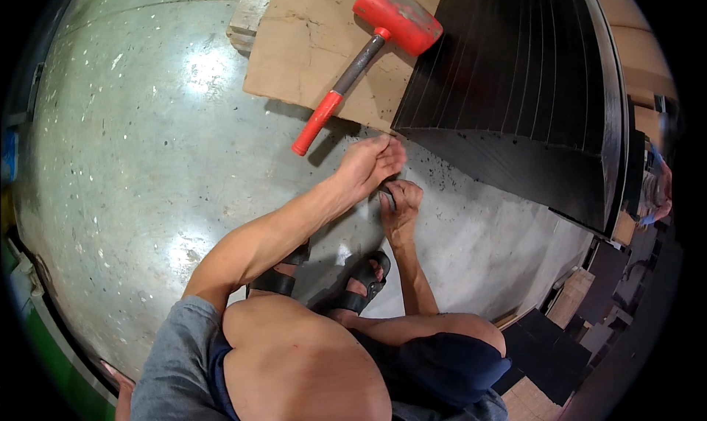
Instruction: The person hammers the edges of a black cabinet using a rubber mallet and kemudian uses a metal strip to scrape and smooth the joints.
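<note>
My left hand [368, 163] is beside the near left corner of a tall black stack of thin layers [508, 75]. Its fingers are curled in and a little blurred, and what they hold, if anything, is hidden. Just below it, my right hand [403, 204] pinches a small dark piece [387, 188], too small and covered to name. Both hands are close together over the floor. Above them a red mallet [398, 17] with a grey and red handle rests on a cardboard sheet [309, 45], its head near the stack's left side.
A wooden beam [254, 12] shows under the cardboard's far left edge. Dark crumbs dot the grey concrete floor [147, 148] by the stack. My sandalled feet [361, 285] are below my hands. Dark and wooden boards [549, 347] lie at the lower right.
</note>
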